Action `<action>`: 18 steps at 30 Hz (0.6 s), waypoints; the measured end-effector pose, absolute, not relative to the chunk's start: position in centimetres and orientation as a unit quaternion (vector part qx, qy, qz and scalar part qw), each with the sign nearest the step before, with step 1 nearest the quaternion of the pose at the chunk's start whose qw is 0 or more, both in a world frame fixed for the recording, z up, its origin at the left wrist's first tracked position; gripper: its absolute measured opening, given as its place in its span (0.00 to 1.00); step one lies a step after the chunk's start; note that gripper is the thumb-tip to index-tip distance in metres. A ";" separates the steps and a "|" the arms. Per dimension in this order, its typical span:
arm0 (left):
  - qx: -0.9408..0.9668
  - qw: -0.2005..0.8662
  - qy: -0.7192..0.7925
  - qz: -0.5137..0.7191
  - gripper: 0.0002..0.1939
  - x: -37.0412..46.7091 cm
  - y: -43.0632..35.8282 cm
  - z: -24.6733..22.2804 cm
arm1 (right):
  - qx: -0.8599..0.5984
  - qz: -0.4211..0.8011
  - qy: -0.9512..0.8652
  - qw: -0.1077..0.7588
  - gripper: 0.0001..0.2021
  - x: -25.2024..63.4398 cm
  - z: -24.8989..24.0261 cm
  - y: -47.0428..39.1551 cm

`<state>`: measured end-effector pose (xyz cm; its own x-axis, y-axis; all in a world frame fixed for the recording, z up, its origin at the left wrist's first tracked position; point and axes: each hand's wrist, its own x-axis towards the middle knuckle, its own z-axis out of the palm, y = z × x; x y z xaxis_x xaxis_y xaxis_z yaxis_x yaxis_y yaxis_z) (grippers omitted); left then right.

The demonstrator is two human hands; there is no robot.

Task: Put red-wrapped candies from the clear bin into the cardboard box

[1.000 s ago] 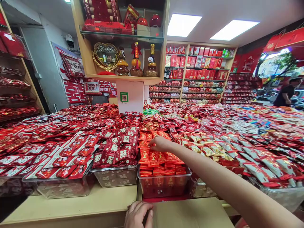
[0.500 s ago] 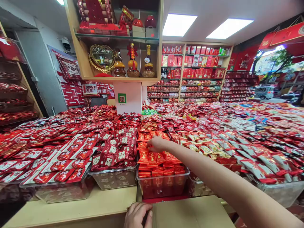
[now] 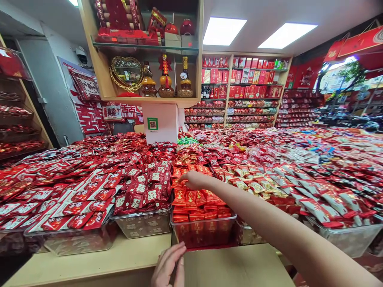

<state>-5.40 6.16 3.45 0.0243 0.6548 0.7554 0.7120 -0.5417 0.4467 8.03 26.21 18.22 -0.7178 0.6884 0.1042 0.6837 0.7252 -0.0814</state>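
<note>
Shop counter, wall-to-wall red candy packets heaped in clear bins on a wood ledge [image 3: 89, 259].

Right hand [image 3: 196, 180] reaches out over the orange-red packets [image 3: 194, 197], which fill the clear bin [image 3: 203, 233] straight ahead, stacked in rows at the near end. Palm down, fingers [image 3: 183, 181] curled onto the top of the pile, touching the packets. Cannot tell whether any packet is actually pinched; the fingertips are hidden under the hand. Forearm runs from bottom right of view across the neighbouring bin.

Left hand [image 3: 168, 267] is at the bottom edge, fingers loosely extended, open, resting at the left edge of a cardboard box [image 3: 236, 267]. Holds nothing. The box sits just in front of the bin, below the ledge line.

Around that:
- left of the bin, touching it: bin of dark red packets [image 3: 146, 191] with white double-happiness print
- further left: red-and-white packets [image 3: 74, 203] in a wider bin
- right of the bin: gold-and-red packets [image 3: 257, 185], then long red-and-silver ones [image 3: 326, 203]
- behind the heaps: white post with a green QR sign [image 3: 152, 124]

Above the post, a wood shelf unit [image 3: 103, 67] holds 3 gourd-shaped bottles [image 3: 166, 81] and a gold-framed ornament [image 3: 127, 73], with red gift boxes on the glass shelf over them. Back wall has shelving [image 3: 248, 79] packed with red boxes. 2 ceiling panels [image 3: 254, 34] are lit. Far right, the shop opens to the street.
</note>
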 end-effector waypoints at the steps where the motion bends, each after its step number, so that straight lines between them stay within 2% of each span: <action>1: -0.731 0.065 -0.453 -0.506 0.15 -5.6 6.5 5.3 | -0.373 0.018 -0.926 0.061 0.22 8.1 18.2 26.2; 4: -0.774 0.143 -0.443 -0.429 0.17 -6.1 9.5 11.3 | -0.379 0.014 -0.924 0.051 0.21 8.5 18.2 26.2; 6: -0.800 0.144 -0.516 -0.269 0.20 -6.2 12.8 14.5 | -0.384 0.006 -0.922 0.043 0.20 8.6 18.1 26.0; 8: -0.810 0.131 -0.532 -0.207 0.22 -6.2 16.0 16.2 | -0.391 -0.006 -0.920 0.038 0.18 8.7 18.0 25.8; 12: -0.818 0.110 -0.546 -0.143 0.22 -5.8 19.2 16.5 | -0.398 -0.021 -0.917 0.037 0.16 8.8 17.8 25.5; 18: -0.815 0.098 -0.566 -0.083 0.28 -5.2 18.6 16.5 | -0.406 -0.021 -0.912 0.054 0.16 9.3 17.5 25.4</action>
